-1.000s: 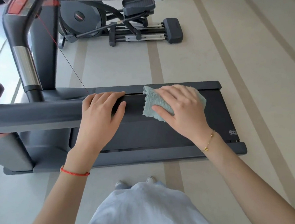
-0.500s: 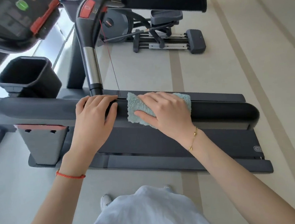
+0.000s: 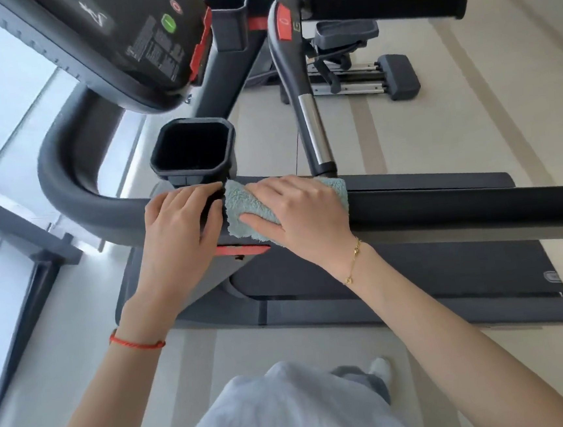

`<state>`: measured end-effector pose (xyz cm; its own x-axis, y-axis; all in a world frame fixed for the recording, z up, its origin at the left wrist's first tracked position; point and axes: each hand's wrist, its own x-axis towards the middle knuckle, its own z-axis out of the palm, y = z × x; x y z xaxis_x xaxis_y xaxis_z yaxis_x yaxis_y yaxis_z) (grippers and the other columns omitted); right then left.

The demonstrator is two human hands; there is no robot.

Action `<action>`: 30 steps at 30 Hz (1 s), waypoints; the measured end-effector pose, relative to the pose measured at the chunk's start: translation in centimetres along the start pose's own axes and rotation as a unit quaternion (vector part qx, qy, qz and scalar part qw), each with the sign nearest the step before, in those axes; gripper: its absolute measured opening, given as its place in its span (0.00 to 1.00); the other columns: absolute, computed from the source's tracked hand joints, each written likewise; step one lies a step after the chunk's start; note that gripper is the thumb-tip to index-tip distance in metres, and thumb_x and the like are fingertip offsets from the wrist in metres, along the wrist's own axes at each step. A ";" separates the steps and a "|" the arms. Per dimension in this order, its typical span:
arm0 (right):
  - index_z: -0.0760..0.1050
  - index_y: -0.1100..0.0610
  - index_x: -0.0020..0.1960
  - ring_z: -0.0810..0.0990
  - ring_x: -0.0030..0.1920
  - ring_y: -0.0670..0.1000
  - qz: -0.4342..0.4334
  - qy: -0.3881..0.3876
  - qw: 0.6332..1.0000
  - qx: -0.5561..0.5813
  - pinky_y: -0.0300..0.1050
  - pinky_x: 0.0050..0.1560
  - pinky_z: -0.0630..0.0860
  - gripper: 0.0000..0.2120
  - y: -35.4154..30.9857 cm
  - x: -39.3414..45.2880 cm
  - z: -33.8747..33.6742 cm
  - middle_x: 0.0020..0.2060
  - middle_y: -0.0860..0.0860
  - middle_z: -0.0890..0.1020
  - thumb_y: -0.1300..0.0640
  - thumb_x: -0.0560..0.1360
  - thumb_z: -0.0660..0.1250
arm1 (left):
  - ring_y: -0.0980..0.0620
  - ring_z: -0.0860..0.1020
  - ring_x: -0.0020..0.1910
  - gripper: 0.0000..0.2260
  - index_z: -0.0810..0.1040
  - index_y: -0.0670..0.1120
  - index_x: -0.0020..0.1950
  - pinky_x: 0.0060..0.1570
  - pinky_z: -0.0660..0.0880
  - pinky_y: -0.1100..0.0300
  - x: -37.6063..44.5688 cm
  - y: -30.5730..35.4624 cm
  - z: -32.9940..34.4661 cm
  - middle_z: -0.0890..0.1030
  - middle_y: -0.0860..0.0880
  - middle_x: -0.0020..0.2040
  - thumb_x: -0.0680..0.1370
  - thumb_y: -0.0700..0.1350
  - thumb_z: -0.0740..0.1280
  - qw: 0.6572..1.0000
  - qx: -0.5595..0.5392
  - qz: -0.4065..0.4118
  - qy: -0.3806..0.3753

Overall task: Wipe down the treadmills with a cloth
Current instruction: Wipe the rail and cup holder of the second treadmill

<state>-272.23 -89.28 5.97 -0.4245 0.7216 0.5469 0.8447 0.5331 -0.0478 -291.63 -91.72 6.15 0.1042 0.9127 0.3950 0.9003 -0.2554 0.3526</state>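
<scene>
Pale striped gym floor [image 3: 492, 147], seen from above. Light-blue cloth [image 3: 249, 209] draped over near handrail [image 3: 459, 204] of treadmill [image 3: 415, 276], just below the cup holder [image 3: 193, 149]. R hand [image 3: 302, 211] flat on cloth, fingers stretched, thumb tucked under its lower edge — pressing it to the rail. L hand [image 3: 181, 229] rests on same rail just beside cloth, fingers straight, nothing gripped. Console [image 3: 136, 45] w/ green button upper left; another exercise machine [image 3: 363, 73] beyond — well apart.
</scene>
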 end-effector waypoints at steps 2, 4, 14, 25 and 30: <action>0.80 0.52 0.59 0.83 0.47 0.49 -0.002 -0.012 1.000 0.009 0.43 0.43 0.77 0.20 -2.8 1.9 1.2 0.49 0.46 0.85 0.39 0.77 0.62 | 0.48 0.75 0.60 0.13 0.77 0.47 0.65 0.67 0.62 0.52 -0.2 -2.3 -1.3 0.81 0.50 0.58 0.83 0.44 0.60 1.000 -0.005 -0.006 0.008; 0.79 0.52 0.59 0.83 0.47 0.50 -0.002 -0.024 1.000 0.015 0.44 0.43 0.77 0.20 -4.8 3.2 2.1 0.50 0.46 0.84 0.39 0.78 0.61 | 0.46 0.76 0.60 0.12 0.77 0.47 0.64 0.67 0.62 0.52 -0.3 -4.5 -2.2 0.81 0.49 0.58 0.83 0.43 0.60 1.000 -0.011 -0.017 0.005; 0.80 0.51 0.54 0.83 0.45 0.49 0.058 -0.024 0.998 0.012 0.42 0.41 0.76 0.19 -2.2 1.5 -0.2 0.46 0.45 0.84 0.38 0.77 0.63 | 0.49 0.77 0.58 0.13 0.80 0.48 0.61 0.67 0.62 0.55 0.1 -7.2 -3.1 0.82 0.51 0.56 0.82 0.48 0.58 1.000 -0.017 -0.003 -0.014; 0.79 0.53 0.61 0.81 0.54 0.47 -0.032 -0.026 0.998 0.052 0.41 0.55 0.77 0.20 -1.6 1.0 0.0 0.54 0.46 0.83 0.40 0.78 0.65 | 0.51 0.78 0.54 0.11 0.81 0.50 0.56 0.64 0.61 0.60 0.8 -7.0 -3.2 0.82 0.55 0.52 0.82 0.47 0.59 0.999 -0.027 -0.025 -0.012; 0.76 0.53 0.61 0.79 0.45 0.46 0.123 -0.039 0.980 0.150 0.41 0.44 0.77 0.22 0.5 5.1 -1.2 0.52 0.47 0.82 0.38 0.77 0.62 | 0.48 0.78 0.50 0.09 0.80 0.48 0.52 0.58 0.69 0.53 2.4 -7.3 -3.3 0.82 0.53 0.48 0.82 0.46 0.61 0.999 -0.024 -0.048 0.003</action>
<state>-273.55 -85.86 9.73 -0.2539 0.8696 0.4235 0.7959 0.4366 -0.4194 -299.31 -88.68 7.31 0.0163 0.9315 0.3634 0.8845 -0.1829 0.4291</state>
